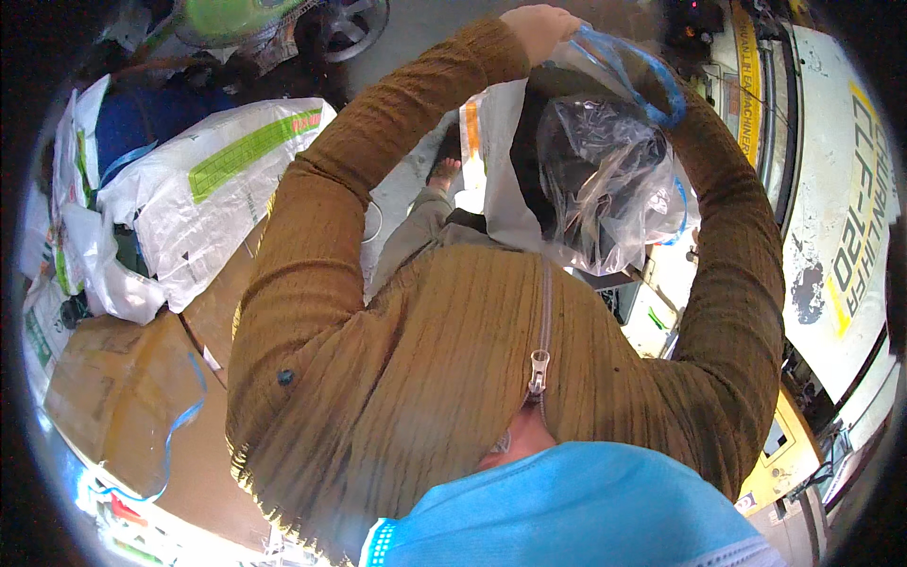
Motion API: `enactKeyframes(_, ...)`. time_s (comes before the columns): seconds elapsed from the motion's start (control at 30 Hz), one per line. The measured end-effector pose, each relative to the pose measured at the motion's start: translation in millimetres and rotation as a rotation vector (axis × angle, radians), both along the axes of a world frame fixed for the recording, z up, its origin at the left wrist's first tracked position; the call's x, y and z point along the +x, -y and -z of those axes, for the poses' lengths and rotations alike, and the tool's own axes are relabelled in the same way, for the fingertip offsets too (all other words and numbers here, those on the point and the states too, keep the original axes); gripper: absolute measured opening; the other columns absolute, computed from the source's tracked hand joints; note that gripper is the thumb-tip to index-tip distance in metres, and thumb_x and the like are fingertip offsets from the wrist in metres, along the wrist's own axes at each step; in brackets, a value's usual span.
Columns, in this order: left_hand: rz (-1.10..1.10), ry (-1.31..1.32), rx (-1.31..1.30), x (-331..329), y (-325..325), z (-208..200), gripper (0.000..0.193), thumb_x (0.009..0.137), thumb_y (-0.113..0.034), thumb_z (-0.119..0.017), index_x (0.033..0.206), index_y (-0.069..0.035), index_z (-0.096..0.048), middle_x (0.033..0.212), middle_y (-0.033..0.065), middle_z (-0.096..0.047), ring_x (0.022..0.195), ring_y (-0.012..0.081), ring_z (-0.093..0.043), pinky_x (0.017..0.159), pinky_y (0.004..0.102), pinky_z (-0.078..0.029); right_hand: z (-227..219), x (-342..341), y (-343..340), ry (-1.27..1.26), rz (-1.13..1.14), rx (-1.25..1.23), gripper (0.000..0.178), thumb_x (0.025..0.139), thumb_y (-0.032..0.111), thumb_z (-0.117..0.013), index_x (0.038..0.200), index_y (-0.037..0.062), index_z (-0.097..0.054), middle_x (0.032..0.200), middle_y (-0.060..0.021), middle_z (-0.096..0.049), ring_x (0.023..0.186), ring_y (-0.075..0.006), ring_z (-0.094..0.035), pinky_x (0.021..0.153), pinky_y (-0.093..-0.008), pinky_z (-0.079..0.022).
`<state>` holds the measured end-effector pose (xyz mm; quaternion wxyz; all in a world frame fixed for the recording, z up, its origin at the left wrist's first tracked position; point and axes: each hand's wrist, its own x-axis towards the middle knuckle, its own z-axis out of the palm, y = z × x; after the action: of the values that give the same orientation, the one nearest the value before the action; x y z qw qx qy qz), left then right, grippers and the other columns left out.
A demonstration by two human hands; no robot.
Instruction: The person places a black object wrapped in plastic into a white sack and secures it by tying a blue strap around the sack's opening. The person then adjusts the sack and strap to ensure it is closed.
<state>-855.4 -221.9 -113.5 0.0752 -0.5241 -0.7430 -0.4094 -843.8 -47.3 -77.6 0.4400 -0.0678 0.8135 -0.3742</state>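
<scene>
My left hand (540, 32) reaches far forward with its fingers closed on one end of a blue plastic strap (614, 57). The strap loops over to the right, beside the cuff of my right sleeve (713, 142). My right hand is hidden behind the strap and clear plastic, so its fingers do not show. Below the strap stands an open white sack (507, 180) with a dark inside. A crumpled clear plastic bag (605, 189) bulges from its mouth; what lies in it cannot be made out.
At left, a white woven sack with a green band (217, 189) lies above brown cardboard boxes (132, 387). A loose blue strap (170, 439) trails over one box. A pale machine panel (831, 208) stands close on my right. A wheel (354, 24) is at the far left.
</scene>
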Motion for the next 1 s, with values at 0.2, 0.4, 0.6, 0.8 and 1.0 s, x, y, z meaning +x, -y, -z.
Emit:
enactKeyframes(0.2,0.049,0.118,-0.328,12,21,-15,0.019,0.074,-0.013,-0.062,0.089,-0.002,-0.055,0.084,0.0123,-0.061,0.088,0.0293,-0.058,0.081,0.0376,-0.046,-1,-3,2,-0.002,-0.016,-0.025,0.017,0.081,0.015,-0.057,0.093,0.0026,-0.062,0.082,-0.0112,-0.064,0.076,-0.0202,-0.061,0.069,-0.0303,-0.048)
enactKeyframes(0.4,-0.130,-0.207,-0.152,36,27,-15,0.023,0.064,-0.013,-0.067,0.079,-0.009,-0.052,0.075,0.0083,-0.057,0.081,0.0286,-0.056,0.076,0.0383,-0.045,-3,3,4,0.004,-0.023,-0.034,0.017,0.082,0.014,-0.056,0.093,0.0024,-0.062,0.082,-0.0113,-0.064,0.077,-0.0201,-0.061,0.070,-0.0301,-0.048)
enactKeyframes(0.6,-0.168,-0.277,-0.133,38,19,-3,0.013,0.067,-0.012,-0.061,0.074,-0.009,-0.051,0.074,0.0095,-0.058,0.080,0.0287,-0.056,0.074,0.0383,-0.045,-19,11,5,0.016,-0.038,-0.005,0.018,0.082,0.014,-0.056,0.093,0.0022,-0.062,0.083,-0.0115,-0.063,0.078,-0.0199,-0.061,0.071,-0.0298,-0.048)
enactKeyframes(0.8,-0.144,0.226,-0.294,37,26,-32,0.015,0.071,-0.016,-0.065,0.073,-0.007,-0.052,0.071,0.0093,-0.058,0.070,0.0287,-0.055,0.068,0.0363,-0.044,-102,14,-23,-0.261,-0.172,0.924,0.020,0.077,0.020,-0.055,0.082,0.0059,-0.067,0.077,-0.0167,-0.063,0.076,-0.0285,-0.061,0.067,-0.0353,-0.048)
enactKeyframes(1.0,0.257,1.103,-0.300,21,24,-77,0.014,0.077,-0.017,-0.066,0.076,-0.007,-0.057,0.073,0.0038,-0.061,0.064,0.0145,-0.054,0.061,0.0295,-0.044,-179,129,3,-0.774,0.263,0.280,0.023,0.084,0.018,-0.058,0.099,0.0014,-0.061,0.083,-0.0073,-0.062,0.076,-0.0115,-0.058,0.071,-0.0265,-0.046)
